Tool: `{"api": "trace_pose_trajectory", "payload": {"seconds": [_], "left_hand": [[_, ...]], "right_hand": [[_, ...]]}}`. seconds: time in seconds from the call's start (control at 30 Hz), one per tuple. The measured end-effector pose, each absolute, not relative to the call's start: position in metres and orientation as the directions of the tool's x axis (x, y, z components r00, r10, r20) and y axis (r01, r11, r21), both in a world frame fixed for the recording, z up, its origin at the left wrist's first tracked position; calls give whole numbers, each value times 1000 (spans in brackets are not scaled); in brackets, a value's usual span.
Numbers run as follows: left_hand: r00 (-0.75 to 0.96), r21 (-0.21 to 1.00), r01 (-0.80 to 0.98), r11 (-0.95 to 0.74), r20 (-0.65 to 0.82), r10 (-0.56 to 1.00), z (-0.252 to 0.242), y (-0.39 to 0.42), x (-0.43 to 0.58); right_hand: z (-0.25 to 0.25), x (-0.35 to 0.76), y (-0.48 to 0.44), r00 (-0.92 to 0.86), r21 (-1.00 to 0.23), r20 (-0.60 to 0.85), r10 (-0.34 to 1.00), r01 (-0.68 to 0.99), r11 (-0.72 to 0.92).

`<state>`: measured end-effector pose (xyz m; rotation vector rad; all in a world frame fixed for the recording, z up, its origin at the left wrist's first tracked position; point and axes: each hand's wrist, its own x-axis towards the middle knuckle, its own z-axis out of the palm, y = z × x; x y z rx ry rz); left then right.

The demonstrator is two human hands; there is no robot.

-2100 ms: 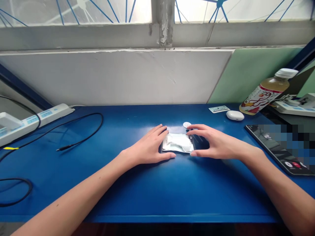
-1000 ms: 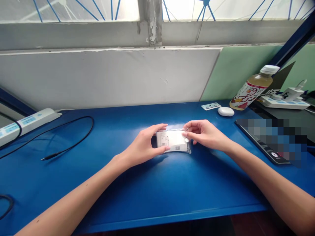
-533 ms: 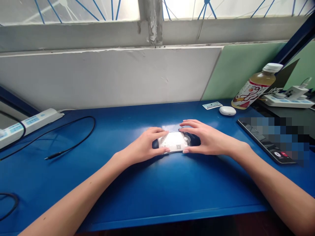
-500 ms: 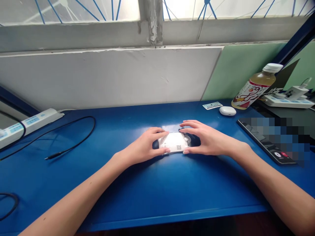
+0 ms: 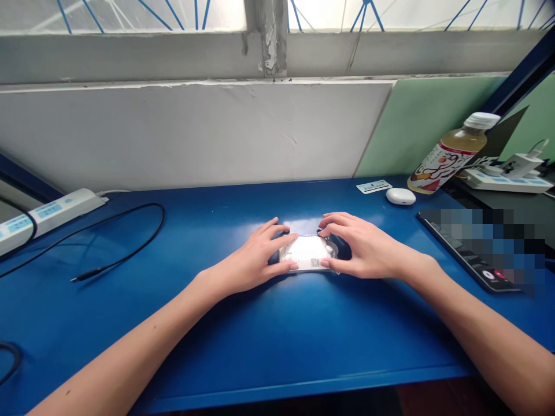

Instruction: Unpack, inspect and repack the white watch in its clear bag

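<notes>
A small clear plastic packet [image 5: 307, 258] with a white label lies flat on the blue table [image 5: 277, 335], near its middle. My left hand [image 5: 254, 260] grips the packet's left end between thumb and fingers. My right hand [image 5: 362, 248] grips the right end the same way, fingers arched over the far edge and thumb at the near edge. A small round white piece shows at the packet's right end, close to my right fingers. Glare washes out most of the label.
A white power strip [image 5: 45, 211] and a black cable [image 5: 117, 260] lie at the left. At the right stand a tilted drink bottle [image 5: 453, 153], a white oval case [image 5: 400, 196], a small card [image 5: 373, 186] and a phone [image 5: 466, 251].
The packet, held up off the table a second ago, now lies flat. Both hands have come down with it and stay on its two ends.
</notes>
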<state>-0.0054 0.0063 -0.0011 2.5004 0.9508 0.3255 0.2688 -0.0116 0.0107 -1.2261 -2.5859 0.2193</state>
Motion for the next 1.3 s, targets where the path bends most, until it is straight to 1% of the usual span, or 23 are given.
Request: {"api": "trace_pose_trajectory", "payload": {"seconds": [0.23,0.4,0.53,0.63,0.77,0.97,1.17,1.3], "left_hand": [[675,522,653,-549,-72,734,8,8,-6],[684,533,624,-571,-19,729,10,6,-6],[698,510,613,-603,7,716,9,2,-2],[686,488,630,-604,15,727,6,-1,2],[663,476,653,-589,17,749,4,-3,4],[659,504,648,-571,3,752,3,-1,3],[645,496,654,-571,29,763,2,-4,5],[652,476,650,-592,50,756,1,-5,5]], "right_hand": [[13,273,-12,-593,-269,124,796,752,602],[15,275,-13,-615,-259,118,780,739,622],[16,273,-14,-632,-241,130,764,727,643],[14,269,-15,-609,-250,131,783,744,620],[10,264,-15,-581,-308,121,805,749,587],[11,267,-14,-635,-352,103,766,697,625],[10,276,-9,-701,-510,53,711,594,622],[7,284,-5,-692,-563,38,721,581,588]]}}
